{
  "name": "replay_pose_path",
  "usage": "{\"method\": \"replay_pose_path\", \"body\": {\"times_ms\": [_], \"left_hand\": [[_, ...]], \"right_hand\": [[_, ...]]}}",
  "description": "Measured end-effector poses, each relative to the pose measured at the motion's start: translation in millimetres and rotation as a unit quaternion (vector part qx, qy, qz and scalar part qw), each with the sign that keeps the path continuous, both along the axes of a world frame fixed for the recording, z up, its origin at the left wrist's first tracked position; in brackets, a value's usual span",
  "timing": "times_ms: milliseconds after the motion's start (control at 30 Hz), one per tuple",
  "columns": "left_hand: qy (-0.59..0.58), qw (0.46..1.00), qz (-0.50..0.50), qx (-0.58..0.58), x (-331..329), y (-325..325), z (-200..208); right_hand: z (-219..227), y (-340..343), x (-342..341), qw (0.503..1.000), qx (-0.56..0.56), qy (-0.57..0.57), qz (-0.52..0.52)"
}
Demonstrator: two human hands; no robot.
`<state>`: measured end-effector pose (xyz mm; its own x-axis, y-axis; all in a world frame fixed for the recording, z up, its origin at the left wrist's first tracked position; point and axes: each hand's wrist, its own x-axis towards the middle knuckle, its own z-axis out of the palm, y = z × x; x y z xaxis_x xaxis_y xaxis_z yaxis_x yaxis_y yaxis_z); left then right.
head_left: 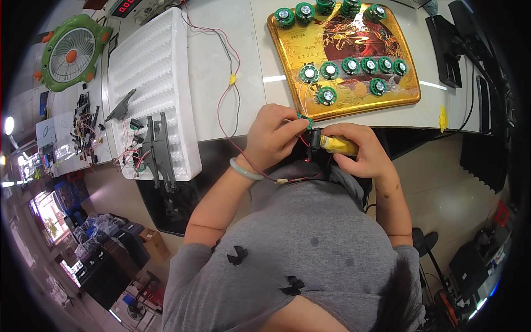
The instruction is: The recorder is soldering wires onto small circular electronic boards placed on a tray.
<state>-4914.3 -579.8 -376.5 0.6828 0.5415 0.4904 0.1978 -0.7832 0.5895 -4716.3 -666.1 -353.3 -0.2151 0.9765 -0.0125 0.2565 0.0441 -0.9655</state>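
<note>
My left hand [271, 135] is closed, its thumb and fingers pinching a small green circuit board [305, 120] at the tray's near edge. Thin pale wires run from this board up to a small round speaker [309, 73] on the golden tray [359, 110]. My right hand [362, 148] is wrapped round a yellow-taped piece [338, 145]. A black plastic part [315, 138] adjoins its left end, close to the board; a small red glow shows just below. Red and black leads [243, 150] pass by my left wrist toward my lap.
More green-rimmed speakers [369, 65] stand in rows on the tray. At left, a white foam tray [155, 66] bears grey plastic parts [160, 146] and wired pieces. Beyond are a green fan [72, 52] and a power supply [141, 8]. A black stand [444, 50] is at right.
</note>
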Motion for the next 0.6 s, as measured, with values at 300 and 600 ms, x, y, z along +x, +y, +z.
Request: {"method": "replay_pose_path", "body": {"times_ms": [300,600], "left_hand": [[-0.005,1.0,-0.011,0.015,2.4,1.8,2.3],[-0.008,1.0,-0.01,0.022,0.5,1.2,-1.7]], "right_hand": [[-3.7,1.8,3.5,1.0,-0.023,0.01,0.002],[-4.7,1.2,3.3,1.0,-0.012,0.005,-0.003]]}}
